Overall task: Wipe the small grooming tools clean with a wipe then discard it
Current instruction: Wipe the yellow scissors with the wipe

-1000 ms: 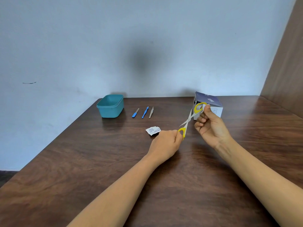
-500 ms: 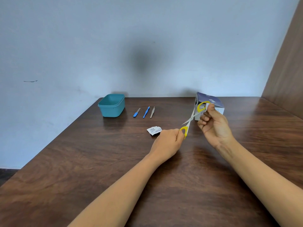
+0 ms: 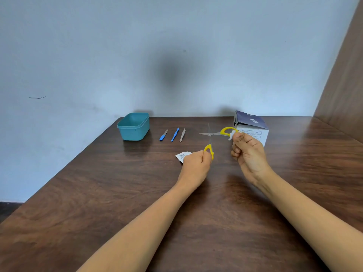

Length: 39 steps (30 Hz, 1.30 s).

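Head view: the scissors (image 3: 209, 134), spread wide above the table (image 3: 137, 193), are gripped by one yellow loop in the left hand (image 3: 196, 165) while the wipe (image 3: 231, 134) is pinched against the other by the right hand (image 3: 247, 154), so scissor-wiping is judged under way, the sharp blades to be wiped next with care.

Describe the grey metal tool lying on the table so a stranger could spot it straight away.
Find the teal tub at the far left of the table. Right of it, three slim tools lie side by side. The grey metal tool is the one farthest from the tub, the only one with no blue.
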{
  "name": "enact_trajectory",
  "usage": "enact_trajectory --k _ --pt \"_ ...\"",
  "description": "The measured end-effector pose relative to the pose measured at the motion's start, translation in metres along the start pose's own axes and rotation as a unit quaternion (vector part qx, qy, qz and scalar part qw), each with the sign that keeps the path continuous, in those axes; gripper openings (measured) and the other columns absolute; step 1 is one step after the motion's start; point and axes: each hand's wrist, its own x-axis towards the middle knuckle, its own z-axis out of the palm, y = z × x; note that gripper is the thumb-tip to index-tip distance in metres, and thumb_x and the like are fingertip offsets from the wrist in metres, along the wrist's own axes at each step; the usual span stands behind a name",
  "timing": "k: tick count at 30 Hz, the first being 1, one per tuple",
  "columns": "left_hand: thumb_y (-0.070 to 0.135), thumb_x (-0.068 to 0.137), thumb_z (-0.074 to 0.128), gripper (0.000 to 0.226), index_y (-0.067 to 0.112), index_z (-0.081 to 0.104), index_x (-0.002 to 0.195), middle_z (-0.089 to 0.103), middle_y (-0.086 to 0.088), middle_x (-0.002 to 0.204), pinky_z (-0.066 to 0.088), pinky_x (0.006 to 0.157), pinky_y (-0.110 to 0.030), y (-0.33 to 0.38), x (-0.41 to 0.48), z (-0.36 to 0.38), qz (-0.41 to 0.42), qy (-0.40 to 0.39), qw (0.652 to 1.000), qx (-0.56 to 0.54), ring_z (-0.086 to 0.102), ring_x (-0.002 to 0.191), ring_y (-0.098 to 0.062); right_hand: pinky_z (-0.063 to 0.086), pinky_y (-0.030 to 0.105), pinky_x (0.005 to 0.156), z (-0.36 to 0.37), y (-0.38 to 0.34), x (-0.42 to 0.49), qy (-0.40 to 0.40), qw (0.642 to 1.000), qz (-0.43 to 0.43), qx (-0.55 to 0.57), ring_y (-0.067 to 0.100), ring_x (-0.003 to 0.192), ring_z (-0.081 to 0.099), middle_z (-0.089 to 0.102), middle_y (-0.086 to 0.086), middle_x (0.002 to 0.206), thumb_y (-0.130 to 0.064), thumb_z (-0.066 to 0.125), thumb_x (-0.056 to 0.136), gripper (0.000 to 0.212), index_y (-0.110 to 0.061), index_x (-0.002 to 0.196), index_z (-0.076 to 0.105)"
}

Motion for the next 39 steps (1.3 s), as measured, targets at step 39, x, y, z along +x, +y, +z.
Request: enact_trajectory --k 39 --pt "0.022 0.101 0.035 0.045 0.017 0.030 0.057 0.037 -0.010 0.057 0.029 0.061 -0.035 -0.008 -0.001 -0.001 0.074 -0.011 0.992 0.099 0.034 0.066 -0.025 0.026 0.019 0.048 -0.014 0.004 0.001 -0.019 0.969 0.139 -0.205 0.009 0.048 0.028 0.041 0.001 0.052 -0.010 0.075 0.076 0.008 -0.004 0.074 0.071"
